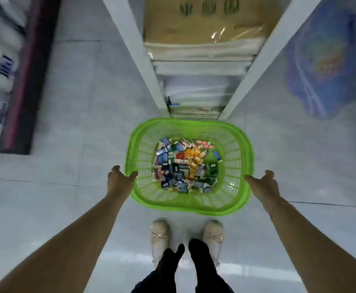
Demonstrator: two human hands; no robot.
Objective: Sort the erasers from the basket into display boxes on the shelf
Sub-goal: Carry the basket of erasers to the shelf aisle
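Tiled floor, pale and glossy, view straight down. Shelf ahead, 2 white uprights, stacked white packs and a taped cardboard carton between them. No display boxes visible from this angle; where they sit cannot be told.

Green basket on the floor, its far rim just beside the shelf foot. Slotted plastic walls, rim looks thin and a little wavy. Likely flexes under load.

Left hand at the basket's left rim, fingers spread wide, thumb touching or nearly touching the rim. Right hand at the right rim, also spread, fingertips at the edge. Neither holds anything yet. Judged: about to lift by both sides.

Erasers heaped loose in the basket bottom, mixed blue, orange, red and green wrappers, sorting not begun.

Risks:
- Uneven lift tips the heap to 1 side, erasers slide or spill over the low rim.
- Soft rim buckles if gripped by fingertips only.
- Far rim catches the shelf upright on the way up.
- Shoes near the near rim; glossy floor may be slick.
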